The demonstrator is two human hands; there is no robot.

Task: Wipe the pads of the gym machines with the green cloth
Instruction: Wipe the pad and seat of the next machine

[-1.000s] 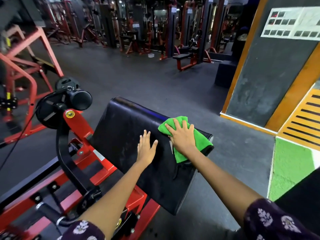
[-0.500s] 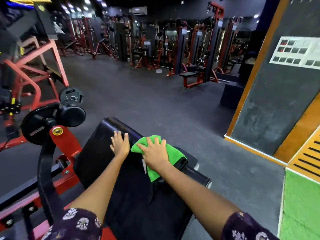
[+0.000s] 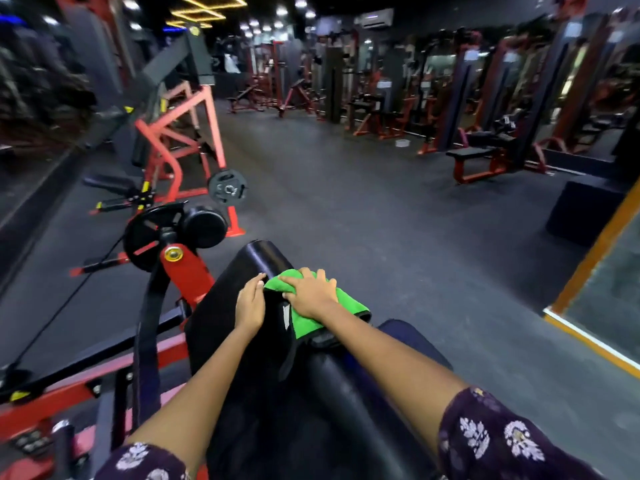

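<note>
- Green microfibre cloth (image 3: 322, 311), folded and soft, lies flat under the fingers of the right hand (image 3: 311, 292), on the upper part of the black vinyl-covered machine pad (image 3: 263, 344).
- Right hand: fingers spread and nearly straight, palm down, pressing the cloth to the pad. It pins the cloth; nothing is curled round it.
- Left hand (image 3: 250, 303): just beside the right fingers, on their left. Fingers straight and together, resting flat on bare pad, fingertips next to the cloth's edge. It holds nothing.
- Beyond the fingertips, the pad's rounded far end is uncovered.
- Nearer than the fingers, the pad runs on toward the person, with a dark strap (image 3: 289, 344) hanging over it below the cloth.
- Red steel frame (image 3: 187, 271) with a round black roller (image 3: 204, 225) stands left of the left hand.
- Assessment: wiping of this pad appears under way. No visible sheen or mark separates wiped from unwiped areas, so coverage cannot be confirmed.
- Outstanding: many further machines stand across the dark floor, well apart from the hands; their pads likely remain.
</note>
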